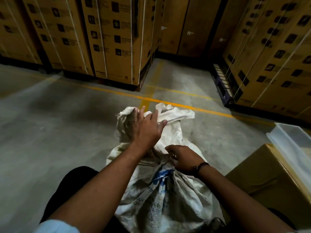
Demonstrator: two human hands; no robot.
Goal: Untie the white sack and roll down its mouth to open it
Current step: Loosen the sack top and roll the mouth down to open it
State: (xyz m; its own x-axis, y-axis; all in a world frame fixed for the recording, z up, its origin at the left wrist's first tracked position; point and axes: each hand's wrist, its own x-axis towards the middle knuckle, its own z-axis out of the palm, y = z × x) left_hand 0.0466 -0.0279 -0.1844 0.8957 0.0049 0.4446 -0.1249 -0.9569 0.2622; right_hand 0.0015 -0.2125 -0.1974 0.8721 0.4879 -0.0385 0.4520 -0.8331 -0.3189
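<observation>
One white sack (168, 195) is standing on the concrete floor (50, 132) between my knees, bulging, with blue print on its side; its contents are not showing. The neck is bunched tight, and the loose mouth is flopping away from me above it. My right hand (182, 159) is gripping the gathered neck, fingers closed around the fabric. My left hand (145, 130) is lying spread flat on the floppy mouth, fingers open, pressing rather than grasping. I cannot tell whether a tie is in place at the neck. To my right, one brown carton (262, 180) is sitting closed, with one clear plastic bin (292, 145) resting on top; what the bin holds is unclear. Strapped cartons (109, 39) are standing stacked along the far side, too many and too blurred to count
</observation>
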